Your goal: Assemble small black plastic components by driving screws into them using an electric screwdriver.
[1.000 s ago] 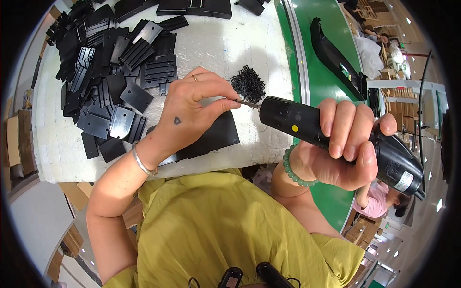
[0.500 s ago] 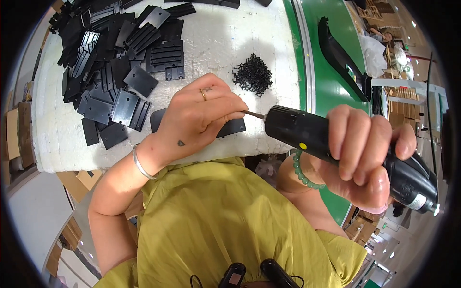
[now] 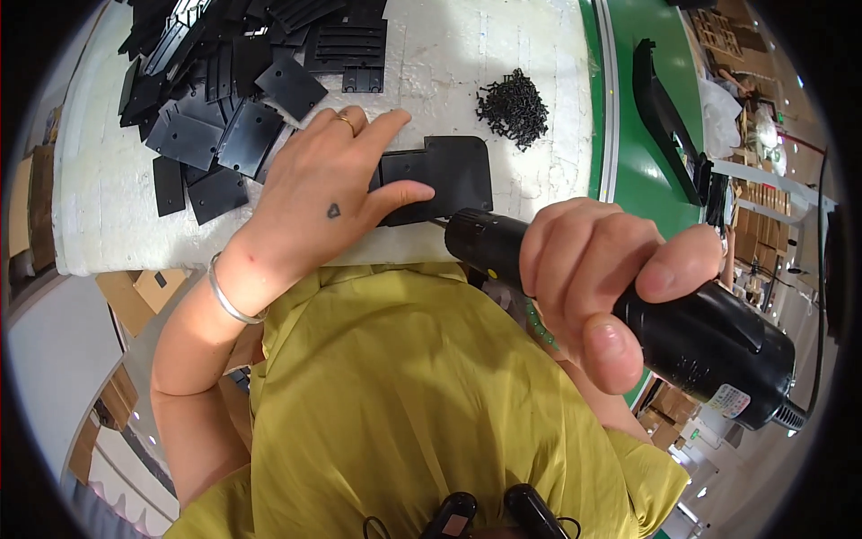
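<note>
Black plastic plates joined into a flat piece (image 3: 460, 172) lie on the white padded table in front of me. My left hand (image 3: 319, 184) is over its left part, thumb stretched across the top and index finger pointing away. The other fingers of that hand are partly hidden. In my right hand (image 3: 602, 269) is a black electric screwdriver (image 3: 714, 350), gripped round its body and tilted with its nose toward the piece. Its thin bit shows at the near edge of the piece, close to my left thumb; whether it touches a screw is hidden.
A heap of small black screws (image 3: 514, 108) lies beyond the piece, to the right. Many loose black plates (image 3: 220, 126) are piled at the far left. A long curved black part (image 3: 669, 126) rests on the green surface (image 3: 620, 54) at the right. The screwdriver's cord (image 3: 819, 296) runs up the right side.
My left hand has left the bit's tip and spread over the black piece, thumb now stretched out. The screwdriver has moved left and lower, its bit now at the piece's near edge.
</note>
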